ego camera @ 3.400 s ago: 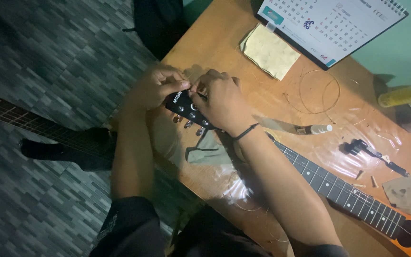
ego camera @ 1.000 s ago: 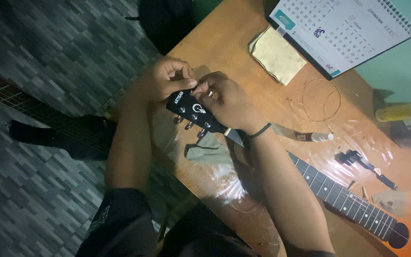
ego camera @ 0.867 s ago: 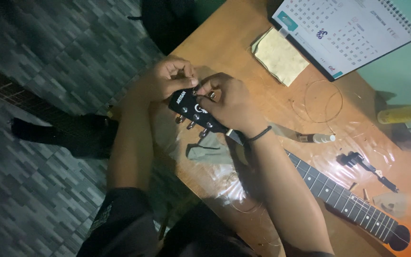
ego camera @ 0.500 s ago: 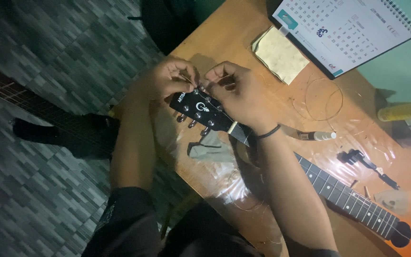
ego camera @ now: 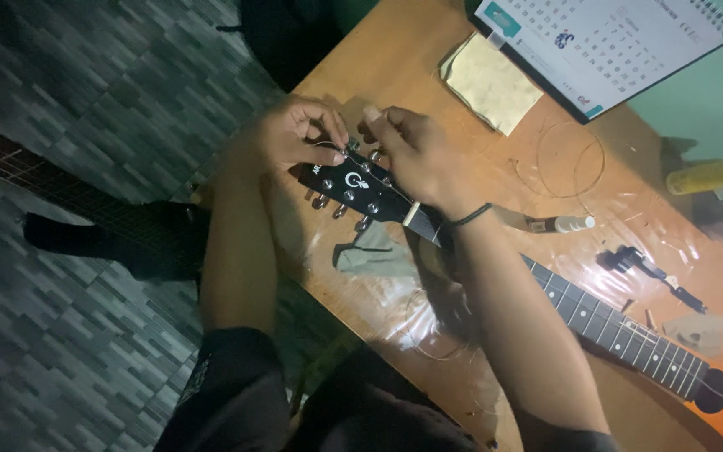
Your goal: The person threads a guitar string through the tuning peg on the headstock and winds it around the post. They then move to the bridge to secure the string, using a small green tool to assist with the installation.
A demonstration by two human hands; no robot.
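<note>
A guitar lies across a wooden table (ego camera: pixel 395 50), its black headstock (ego camera: pixel 360 186) with silver tuning pegs pointing left and its fretted neck (ego camera: pixel 621 328) running to the lower right. My left hand (ego camera: pixel 290 134) pinches a thin guitar string at the top end of the headstock. My right hand (ego camera: pixel 416 155), with a dark band on its wrist, holds the string just beside it, over the far-side pegs. The fingertips of both hands nearly meet above the headstock.
A grey cloth (ego camera: pixel 371 253) lies under the neck. A yellowish cloth (ego camera: pixel 489 82) and a desk calendar (ego camera: pixel 604 46) sit at the back. A coiled string (ego camera: pixel 569 159), a small white tube (ego camera: pixel 564 223), a black tool (ego camera: pixel 646 266) and a yellow bottle (ego camera: pixel 709 176) lie at right. Another guitar neck (ego camera: pixel 69 197) crosses the tiled floor.
My right hand has lifted off the headstock face and shifted toward its top end, uncovering the pegs. My left hand stays at the tip, and the two now pinch the string together.
</note>
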